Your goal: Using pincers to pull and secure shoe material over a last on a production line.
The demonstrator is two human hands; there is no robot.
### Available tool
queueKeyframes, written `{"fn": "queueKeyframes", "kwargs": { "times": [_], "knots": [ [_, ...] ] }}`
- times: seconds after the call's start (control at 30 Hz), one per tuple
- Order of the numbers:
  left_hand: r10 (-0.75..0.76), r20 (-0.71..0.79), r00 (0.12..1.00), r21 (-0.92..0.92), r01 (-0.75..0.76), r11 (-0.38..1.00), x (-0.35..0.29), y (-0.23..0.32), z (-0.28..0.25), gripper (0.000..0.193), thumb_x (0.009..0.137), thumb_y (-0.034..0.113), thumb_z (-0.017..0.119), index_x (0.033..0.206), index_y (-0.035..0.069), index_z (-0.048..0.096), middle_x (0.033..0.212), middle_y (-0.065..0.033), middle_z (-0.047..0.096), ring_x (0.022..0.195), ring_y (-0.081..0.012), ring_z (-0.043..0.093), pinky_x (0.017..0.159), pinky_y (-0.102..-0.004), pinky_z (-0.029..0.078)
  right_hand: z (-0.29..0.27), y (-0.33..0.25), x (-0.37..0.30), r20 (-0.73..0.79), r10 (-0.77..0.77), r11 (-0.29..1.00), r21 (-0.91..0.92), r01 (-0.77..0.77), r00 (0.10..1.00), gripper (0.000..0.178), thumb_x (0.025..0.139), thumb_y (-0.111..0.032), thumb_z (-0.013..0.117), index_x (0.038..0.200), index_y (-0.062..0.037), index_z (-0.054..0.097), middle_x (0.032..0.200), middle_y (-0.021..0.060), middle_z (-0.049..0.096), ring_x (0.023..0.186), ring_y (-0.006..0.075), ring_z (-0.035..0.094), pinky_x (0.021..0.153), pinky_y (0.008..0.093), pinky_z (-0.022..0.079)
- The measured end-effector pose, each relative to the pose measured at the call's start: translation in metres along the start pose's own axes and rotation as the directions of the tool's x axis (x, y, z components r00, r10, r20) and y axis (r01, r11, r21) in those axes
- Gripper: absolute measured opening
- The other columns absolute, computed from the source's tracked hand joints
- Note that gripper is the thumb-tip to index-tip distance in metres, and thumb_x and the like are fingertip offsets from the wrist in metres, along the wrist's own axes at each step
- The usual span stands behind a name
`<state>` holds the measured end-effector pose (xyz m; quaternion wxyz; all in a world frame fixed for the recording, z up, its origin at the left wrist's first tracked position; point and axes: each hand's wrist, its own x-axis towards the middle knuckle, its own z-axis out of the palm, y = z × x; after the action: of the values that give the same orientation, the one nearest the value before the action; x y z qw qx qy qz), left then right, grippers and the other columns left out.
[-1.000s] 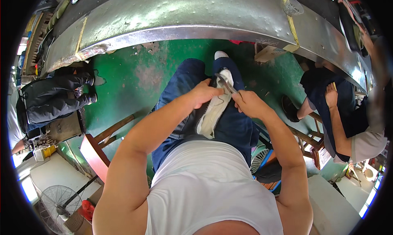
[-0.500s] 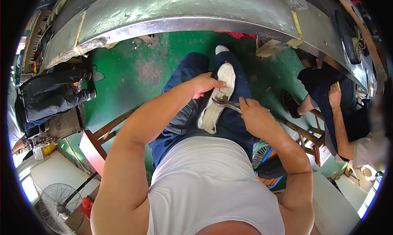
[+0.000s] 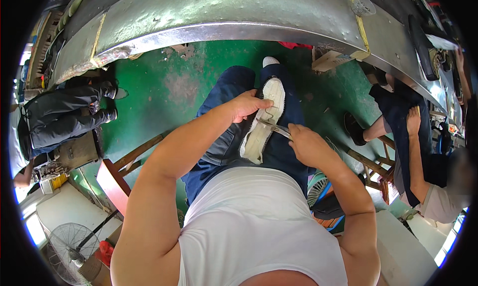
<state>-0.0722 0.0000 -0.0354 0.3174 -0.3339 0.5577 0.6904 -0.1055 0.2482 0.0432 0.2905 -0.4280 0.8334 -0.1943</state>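
Across my thighs lies a shoe [image 3: 255,144], bottom side up, its underside off-white and its rim dark and rough. My left hand [image 3: 249,106] grips it at the side towards its far end, thumb pressed on the underside and the other fingers partly hidden beneath. In my right hand [image 3: 304,141] is a pair of metal pincers [image 3: 282,130], held by the handles. Their jaws lie over the middle of the underside, next to a thin, dark curved strand or mark; whether they pinch anything I cannot tell.
A metal-topped workbench [image 3: 224,12] spans the far side, with a clear plastic cup [image 3: 362,5] on it. One person sits to the right [image 3: 418,136], another person [image 3: 59,107] is at left. A fan [image 3: 74,251] stands behind on the left; a cardboard box [image 3: 328,58] is under the bench.
The pincers have turned and shifted slightly, their jaws now lying flatter on the underside. My left hand keeps its place on the shoe. The person at right has moved an arm.
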Motion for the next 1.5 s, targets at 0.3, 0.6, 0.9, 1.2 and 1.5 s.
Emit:
{"fn": "queueKeyframes", "kwargs": {
  "times": [0.3, 0.6, 0.9, 1.2, 1.5],
  "knots": [
    [0.097, 0.050, 0.994, -0.132, -0.090, 0.987, 0.002, 0.000, -0.002, 0.086, 0.081, 0.029, 0.080, 0.145, -0.005, 0.034, 0.131, -0.0174, 0.058, 0.116, -0.0252, 0.059, 0.095, -0.0414, 0.048, 0.027, 0.010, 0.010, -0.078, 0.033, 0.996, 0.091, -0.026, 0.996, 0.023, 0.088, -0.019, 0.066, 0.100, -0.0004, 0.062, 0.088, 0.0185, 0.067, 0.081, 0.0379, 0.067, 0.072, 0.0442, 0.053],
    [0.310, 0.147, 0.939, -0.112, -0.295, 0.949, -0.031, -0.027, 0.010, 0.087, 0.085, 0.014, 0.076, 0.153, 0.003, 0.021, 0.140, -0.0122, 0.049, 0.129, -0.0208, 0.047, 0.111, -0.0347, 0.036, 0.019, 0.008, -0.022, 0.101, 0.187, 0.978, 0.070, -0.194, 0.977, 0.023, 0.092, -0.019, 0.062, 0.100, 0.0018, 0.060, 0.087, 0.0256, 0.066, 0.085, 0.0421, 0.066, 0.073, 0.0500, 0.052],
    [0.306, 0.061, 0.950, -0.117, -0.298, 0.947, -0.025, -0.027, 0.016, 0.092, 0.083, 0.014, 0.077, 0.153, 0.005, 0.018, 0.137, -0.0144, 0.051, 0.125, -0.0241, 0.052, 0.106, -0.0374, 0.042, 0.034, -0.014, -0.032, -0.086, -0.083, 0.965, -0.254, 0.059, 0.993, 0.022, 0.089, -0.013, 0.063, 0.102, 0.0039, 0.058, 0.094, 0.0235, 0.065, 0.085, 0.0391, 0.067, 0.073, 0.0462, 0.054],
    [0.325, 0.065, 0.943, -0.080, -0.320, 0.944, -0.025, -0.030, 0.015, 0.097, 0.085, 0.017, 0.076, 0.155, 0.004, 0.010, 0.143, -0.0176, 0.046, 0.132, -0.0249, 0.045, 0.113, -0.0362, 0.034, 0.035, -0.004, -0.034, 0.087, 0.114, 0.984, 0.131, -0.125, 0.990, 0.024, 0.090, -0.022, 0.065, 0.104, -0.0027, 0.062, 0.097, 0.0201, 0.068, 0.087, 0.0405, 0.066, 0.078, 0.0487, 0.051],
    [0.313, 0.135, 0.940, -0.187, -0.286, 0.940, -0.054, -0.051, 0.023, 0.106, 0.090, 0.005, 0.066, 0.157, 0.018, -0.015, 0.155, -0.0159, 0.033, 0.140, -0.0251, 0.038, 0.114, -0.0363, 0.033, 0.038, -0.029, -0.049, 0.107, 0.077, 0.989, -0.135, -0.063, 0.991, 0.019, 0.090, -0.015, 0.060, 0.098, 0.0027, 0.061, 0.091, 0.0238, 0.066, 0.086, 0.0401, 0.067, 0.075, 0.0470, 0.054]
  ]
}}
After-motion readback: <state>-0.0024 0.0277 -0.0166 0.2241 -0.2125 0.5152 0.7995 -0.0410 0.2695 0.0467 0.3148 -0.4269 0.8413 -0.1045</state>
